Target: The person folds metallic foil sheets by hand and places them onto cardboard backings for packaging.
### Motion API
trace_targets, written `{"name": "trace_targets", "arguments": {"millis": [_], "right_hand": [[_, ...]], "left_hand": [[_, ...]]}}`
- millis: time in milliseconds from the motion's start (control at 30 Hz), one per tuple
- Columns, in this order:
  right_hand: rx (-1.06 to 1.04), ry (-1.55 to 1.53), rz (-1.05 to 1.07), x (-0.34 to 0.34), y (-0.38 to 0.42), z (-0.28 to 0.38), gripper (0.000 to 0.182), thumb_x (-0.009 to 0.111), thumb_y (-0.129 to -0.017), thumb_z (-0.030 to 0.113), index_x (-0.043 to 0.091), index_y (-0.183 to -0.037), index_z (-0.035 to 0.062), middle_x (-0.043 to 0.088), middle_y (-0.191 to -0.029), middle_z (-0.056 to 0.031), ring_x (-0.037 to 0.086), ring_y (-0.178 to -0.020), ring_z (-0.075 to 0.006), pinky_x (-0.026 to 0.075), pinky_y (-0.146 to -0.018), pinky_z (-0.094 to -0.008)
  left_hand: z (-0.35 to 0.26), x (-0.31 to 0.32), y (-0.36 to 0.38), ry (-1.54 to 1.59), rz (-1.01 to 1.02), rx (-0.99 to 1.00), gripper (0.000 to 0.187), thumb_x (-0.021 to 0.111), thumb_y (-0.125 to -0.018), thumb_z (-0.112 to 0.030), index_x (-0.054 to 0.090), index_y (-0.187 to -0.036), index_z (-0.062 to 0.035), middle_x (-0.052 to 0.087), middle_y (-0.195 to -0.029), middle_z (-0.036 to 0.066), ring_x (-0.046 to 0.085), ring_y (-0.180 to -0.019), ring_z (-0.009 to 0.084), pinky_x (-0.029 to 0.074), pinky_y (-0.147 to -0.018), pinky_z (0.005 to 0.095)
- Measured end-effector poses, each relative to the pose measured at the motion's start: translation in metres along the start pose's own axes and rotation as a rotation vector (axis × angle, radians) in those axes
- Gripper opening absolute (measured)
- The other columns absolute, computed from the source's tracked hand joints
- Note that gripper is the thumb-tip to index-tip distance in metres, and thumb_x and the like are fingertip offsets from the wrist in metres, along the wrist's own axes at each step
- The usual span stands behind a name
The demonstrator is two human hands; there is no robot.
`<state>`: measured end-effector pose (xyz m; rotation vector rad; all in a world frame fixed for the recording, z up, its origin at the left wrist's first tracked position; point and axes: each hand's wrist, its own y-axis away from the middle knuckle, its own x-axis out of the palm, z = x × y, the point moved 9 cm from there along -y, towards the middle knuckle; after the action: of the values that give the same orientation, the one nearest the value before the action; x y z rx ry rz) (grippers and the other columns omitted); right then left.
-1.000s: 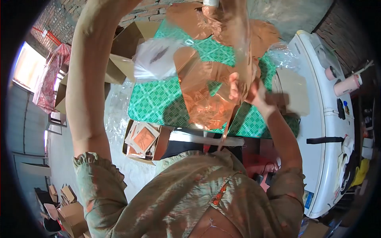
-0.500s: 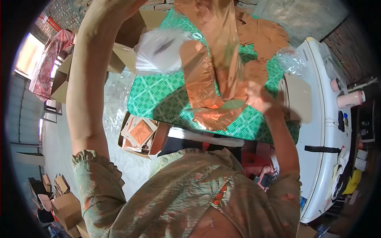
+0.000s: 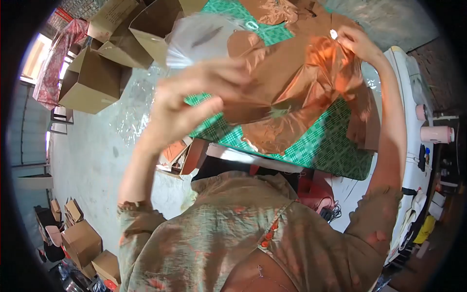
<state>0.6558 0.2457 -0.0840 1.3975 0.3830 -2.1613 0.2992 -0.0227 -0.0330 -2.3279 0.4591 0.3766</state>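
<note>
A shiny orange-brown film stretches over a table with a green checked cover. My left hand, blurred by motion, is at the film's left side with thumb and fingers apart. At the film's upper right, my right hand pinches its bunched edge; a small white spot shows by the fingertips. More brown sheets lie at the far side of the table. Clear plastic bags are beyond my left hand.
Open cardboard boxes stand at the left. Below the table's left edge is a box with orange and white pieces. A white appliance with pink rolls is on the right. Further boxes lie lower left.
My left hand has come back from the far side of the table to its near left. My right hand has moved up and right, and the film is spread wider to the right.
</note>
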Motion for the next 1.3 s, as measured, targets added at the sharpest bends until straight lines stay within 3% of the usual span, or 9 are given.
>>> {"name": "trace_targets", "arguments": {"millis": [33,133,233,267,333,433,767,900,1300], "right_hand": [[-0.045,0.130,-0.034,0.008,-0.014,0.004,0.018,0.060,-0.106,0.025,0.060,-0.099,0.0092,0.065,-0.087,-0.0003,0.059,-0.080,-0.0131,0.045,-0.071,-0.0349],[-0.092,0.418,-0.038,0.045,-0.045,0.031,0.013,0.058,-0.103,0.022,0.061,-0.104,0.0096,0.070,-0.092,-0.0114,0.069,-0.094,-0.0342,0.050,-0.080,-0.0472],[-0.061,0.550,0.024,0.092,-0.079,0.010,0.014,0.056,-0.105,0.024,0.061,-0.112,0.0121,0.074,-0.103,-0.0103,0.069,-0.105,-0.0366,0.049,-0.088,-0.0520],[-0.090,0.566,-0.005,0.104,-0.087,0.005,0.017,0.056,-0.105,0.026,0.061,-0.115,0.0141,0.074,-0.106,-0.0096,0.068,-0.109,-0.0356,0.047,-0.090,-0.0519],[-0.146,0.600,-0.064,0.118,-0.092,0.003,0.022,0.055,-0.105,0.030,0.061,-0.122,0.0179,0.073,-0.113,-0.0084,0.066,-0.116,-0.0336,0.044,-0.095,-0.0517],[-0.055,0.571,0.123,0.130,-0.101,0.004,0.025,0.056,-0.105,0.030,0.061,-0.126,0.0185,0.072,-0.119,-0.0091,0.064,-0.121,-0.0328,0.040,-0.101,-0.0530],[-0.166,0.588,0.040,0.144,-0.112,-0.030,0.024,0.059,-0.105,0.030,0.065,-0.125,0.0181,0.071,-0.115,-0.0035,0.063,-0.120,-0.0267,0.044,-0.100,-0.0478],[-0.042,0.505,0.113,0.128,-0.095,0.000,0.026,0.059,-0.103,0.033,0.077,-0.117,0.0212,0.074,-0.116,-0.0094,0.062,-0.119,-0.0299,0.042,-0.099,-0.0491],[-0.125,0.450,0.017,0.132,-0.095,-0.001,0.027,0.061,-0.101,0.029,0.076,-0.118,0.0154,0.074,-0.117,-0.0092,0.061,-0.117,-0.0311,0.041,-0.101,-0.0494]], "left_hand": [[0.012,0.016,0.014,-0.048,0.000,-0.040,0.011,0.076,-0.092,-0.006,0.079,-0.101,-0.0012,0.079,-0.120,0.013,0.064,-0.135,0.0355,0.050,-0.114,0.0496],[0.053,0.062,0.058,-0.142,-0.005,-0.122,0.015,0.076,-0.086,-0.002,0.078,-0.100,-0.0054,0.078,-0.124,0.009,0.063,-0.137,0.0334,0.053,-0.111,0.0489],[0.077,0.094,0.089,-0.164,-0.048,-0.181,0.016,0.076,-0.084,0.002,0.078,-0.100,-0.0025,0.077,-0.123,0.012,0.063,-0.135,0.0358,0.052,-0.112,0.0475],[0.083,0.101,0.097,-0.182,-0.055,-0.191,0.016,0.076,-0.084,0.005,0.077,-0.099,-0.0010,0.077,-0.121,0.014,0.063,-0.134,0.0385,0.052,-0.112,0.0478],[0.088,0.111,0.108,-0.262,-0.043,-0.188,0.022,0.077,-0.082,0.004,0.077,-0.103,-0.0043,0.076,-0.123,0.011,0.064,-0.133,0.0350,0.052,-0.109,0.0451],[0.090,0.117,0.113,-0.381,-0.001,-0.171,0.032,0.079,-0.080,0.002,0.076,-0.111,-0.0076,0.074,-0.127,0.008,0.065,-0.131,0.0311,0.052,-0.104,0.0433],[0.087,0.115,0.116,-0.404,0.081,-0.188,0.047,0.071,-0.082,-0.001,0.071,-0.129,-0.0062,0.068,-0.138,0.013,0.060,-0.138,0.0338,0.049,-0.110,0.0501],[0.089,0.107,0.129,-0.389,0.064,-0.249,0.054,0.074,-0.078,-0.003,0.070,-0.132,-0.0068,0.067,-0.140,0.011,0.059,-0.138,0.0330,0.050,-0.110,0.0487],[0.098,0.114,0.138,-0.432,0.031,-0.289,0.046,0.086,-0.083,-0.014,0.072,-0.126,-0.0068,0.069,-0.138,0.011,0.060,-0.137,0.0341,0.048,-0.109,0.0489]]}}
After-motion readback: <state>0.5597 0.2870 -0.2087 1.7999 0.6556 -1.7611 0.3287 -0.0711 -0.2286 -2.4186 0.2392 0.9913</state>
